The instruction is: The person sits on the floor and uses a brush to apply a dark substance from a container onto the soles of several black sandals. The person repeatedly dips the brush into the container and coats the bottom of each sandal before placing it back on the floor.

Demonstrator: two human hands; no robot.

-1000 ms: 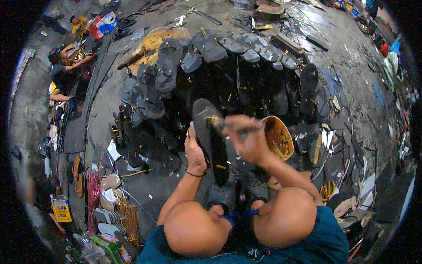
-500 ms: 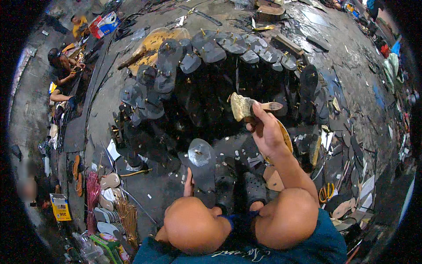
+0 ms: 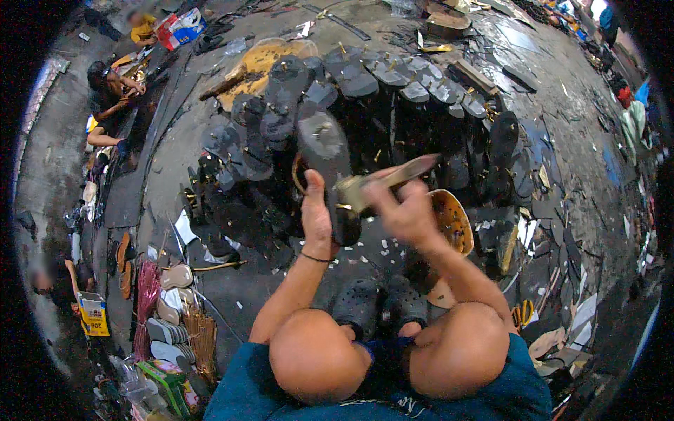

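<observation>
My left hand [image 3: 317, 221] grips a dark sandal sole [image 3: 323, 144] by its side, its thumb along the edge. The sole stands lengthwise away from me, with a shiny patch near its far end and a small metallic piece near its close end. In my right hand [image 3: 407, 216], which is blurred by motion, is a wooden-handled brush [image 3: 404, 174]. Its pale, stiffened bristles press against or just over the lower part of the sole. Beyond both hands, dark soles [image 3: 354, 77] stand in a curved row, several with small yellowish pieces sticking up.
A yellowish bowl [image 3: 469, 238] with dark stains lies right of my right hand. Dark clogs [image 3: 354, 309] are on my feet. Stacked insoles [image 3: 168, 333] and bundled sticks [image 3: 202, 344] lie at the left. Scraps litter the floor at right. Another person [image 3: 109, 91] sits far left.
My left hand has come up from beside my knee, carrying the sole away from me. My right hand has lowered the brush from above the far soles onto or close to this sole.
</observation>
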